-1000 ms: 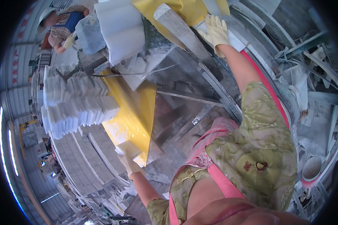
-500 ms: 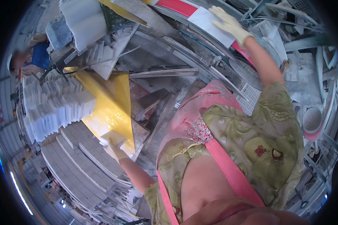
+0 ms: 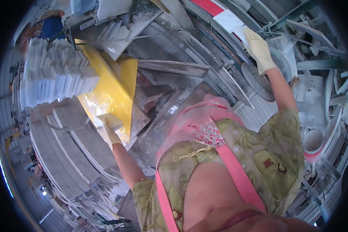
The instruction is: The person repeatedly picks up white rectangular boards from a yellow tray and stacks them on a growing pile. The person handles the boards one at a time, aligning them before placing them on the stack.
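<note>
Head view: the gloved left hand [image 3: 109, 133] has its fingers closed around a small white block [image 3: 108, 120], held at the lower edge of the wet yellow sheet [image 3: 112, 91] — just below a stack of white tiles [image 3: 54, 77]. The gloved right hand [image 3: 258, 50] reaches up with fingers curled over a white slab [image 3: 230, 20], beside a grey round disc [image 3: 259, 79].

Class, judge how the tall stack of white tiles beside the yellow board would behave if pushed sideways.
The stack of white tiles probably feels heavy and stiff, being many hard slabs. Its uneven, jutting edges suggest loose stacking, so a sideways push might make tiles slide or topple.
</note>
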A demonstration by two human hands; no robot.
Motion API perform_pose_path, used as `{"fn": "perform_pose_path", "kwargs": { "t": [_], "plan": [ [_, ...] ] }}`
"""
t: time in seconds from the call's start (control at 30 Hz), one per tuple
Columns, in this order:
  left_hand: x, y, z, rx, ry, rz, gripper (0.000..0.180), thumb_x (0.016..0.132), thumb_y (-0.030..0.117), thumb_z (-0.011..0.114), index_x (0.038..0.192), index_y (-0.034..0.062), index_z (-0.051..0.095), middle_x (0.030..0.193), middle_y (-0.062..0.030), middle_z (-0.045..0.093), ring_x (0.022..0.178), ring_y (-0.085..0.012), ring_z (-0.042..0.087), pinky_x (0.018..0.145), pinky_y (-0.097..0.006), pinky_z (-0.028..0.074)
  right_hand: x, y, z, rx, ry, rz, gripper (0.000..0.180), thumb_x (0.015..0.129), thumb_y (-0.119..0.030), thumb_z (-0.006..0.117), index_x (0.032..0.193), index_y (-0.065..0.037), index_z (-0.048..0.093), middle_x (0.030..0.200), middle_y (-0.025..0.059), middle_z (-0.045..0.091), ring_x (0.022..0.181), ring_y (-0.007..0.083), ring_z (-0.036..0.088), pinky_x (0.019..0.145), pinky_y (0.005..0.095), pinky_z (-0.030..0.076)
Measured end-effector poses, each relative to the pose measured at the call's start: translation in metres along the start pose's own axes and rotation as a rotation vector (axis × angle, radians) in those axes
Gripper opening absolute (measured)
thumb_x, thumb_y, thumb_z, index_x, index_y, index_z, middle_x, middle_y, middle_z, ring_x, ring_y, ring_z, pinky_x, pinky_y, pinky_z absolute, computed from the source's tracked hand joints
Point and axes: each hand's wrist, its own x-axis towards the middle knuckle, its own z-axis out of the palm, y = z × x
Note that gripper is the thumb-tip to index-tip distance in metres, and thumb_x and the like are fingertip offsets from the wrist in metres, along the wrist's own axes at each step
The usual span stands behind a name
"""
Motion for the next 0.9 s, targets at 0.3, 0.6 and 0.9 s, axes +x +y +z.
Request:
{"fn": "perform_pose_path", "kwargs": {
  "t": [0.3,0.6,0.9],
  "plan": [
    [0.001,-0.007,0.000,0.063,0.070,0.108,0.048,0.092,0.033,0.069,0.123,-0.0038,0.062,0.100,-0.0145,0.072,0.080,-0.0242,0.072,0.066,-0.037,0.058,0.065,0.012,-0.012,0.288,0.062,-0.369,0.062,0.090,-0.004,0.062,0.150,-0.006,0.047,0.153,0.0160,0.050,0.140,0.0318,0.047,0.119,0.0421,0.034],
    [-0.025,0.028,0.002,0.154,0.206,-0.130,0.060,0.081,0.034,0.070,0.124,-0.0052,0.056,0.112,-0.0274,0.069,0.102,-0.0389,0.071,0.083,-0.043,0.057,0.100,0.011,0.027,-0.183,-0.127,-0.306,0.114,0.071,-0.019,0.087,0.161,-0.002,0.020,0.167,0.0180,0.027,0.155,0.0307,0.027,0.122,0.0460,0.031],
    [-0.013,0.008,-0.002,0.094,0.081,-0.143,0.075,0.078,0.044,0.072,0.132,-0.0035,0.051,0.127,-0.0279,0.064,0.116,-0.0376,0.065,0.096,-0.041,0.050,0.118,0.024,-0.016,0.132,-0.074,-0.307,0.054,0.094,-0.035,0.066,0.134,0.000,0.059,0.118,0.0208,0.070,0.110,0.0399,0.067,0.094,0.0492,0.053]
  ]
}}
